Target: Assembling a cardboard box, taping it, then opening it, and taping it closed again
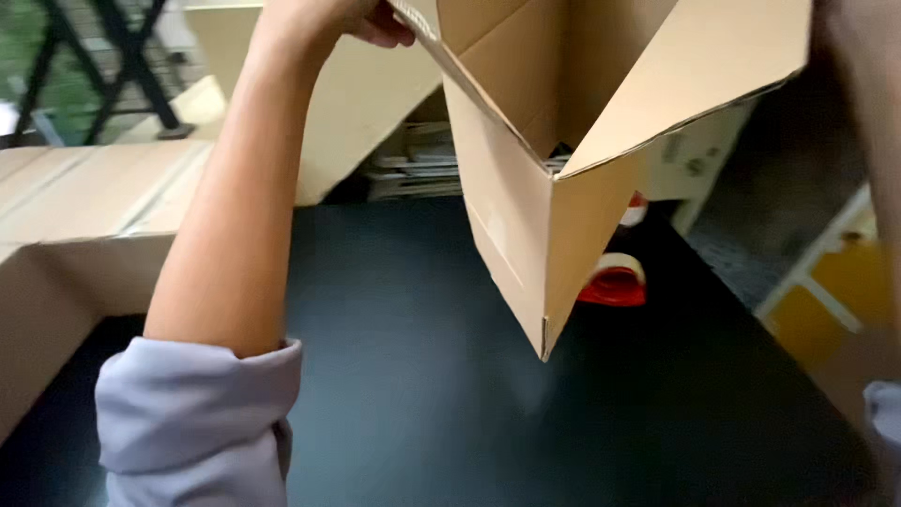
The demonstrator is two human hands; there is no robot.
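An open brown cardboard box (526, 202) hangs tilted above a black table (404, 329), one corner pointing down. My left hand (352, 17) grips the edge of one flap at the top of the frame, with the forearm in a rolled-up lilac sleeve running down to the lower left. My right arm shows only as a blurred strip along the right edge; the right hand itself is out of the frame, so its hold on the box is hidden. Inside the box I see bare flaps and an open bottom.
A red tape dispenser (615, 280) with a roll of clear tape lies on the table behind the box. Flattened and folded cardboard (84, 202) stacks up on the left. A pile of papers (413, 164) sits at the back. Yellow and white furniture (835, 291) stands at right.
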